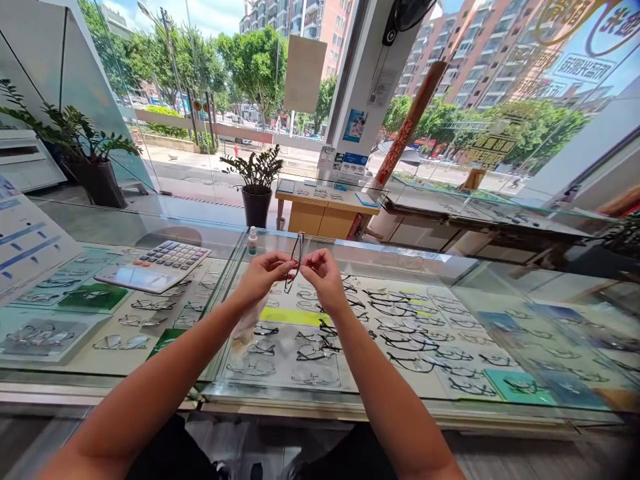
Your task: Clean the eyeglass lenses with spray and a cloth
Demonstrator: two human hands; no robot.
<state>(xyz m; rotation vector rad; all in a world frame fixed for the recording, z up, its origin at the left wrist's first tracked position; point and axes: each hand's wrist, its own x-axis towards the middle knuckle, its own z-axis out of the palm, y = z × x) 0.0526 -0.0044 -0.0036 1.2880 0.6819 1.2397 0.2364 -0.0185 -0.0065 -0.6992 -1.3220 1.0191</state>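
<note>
Both my hands are raised over a glass display counter. Between them is a pair of dark-framed glasses, held upright and seen edge-on. My left hand pinches the frame from the left and also holds a white cloth that hangs below the palm. My right hand pinches the frame from the right with closed fingers. Under the glass lie several rows of spectacle frames.
A calculator lies on the counter at the left, and a small white bottle stands behind my hands. Beyond the counter are a potted plant, a wooden desk and large windows onto a street.
</note>
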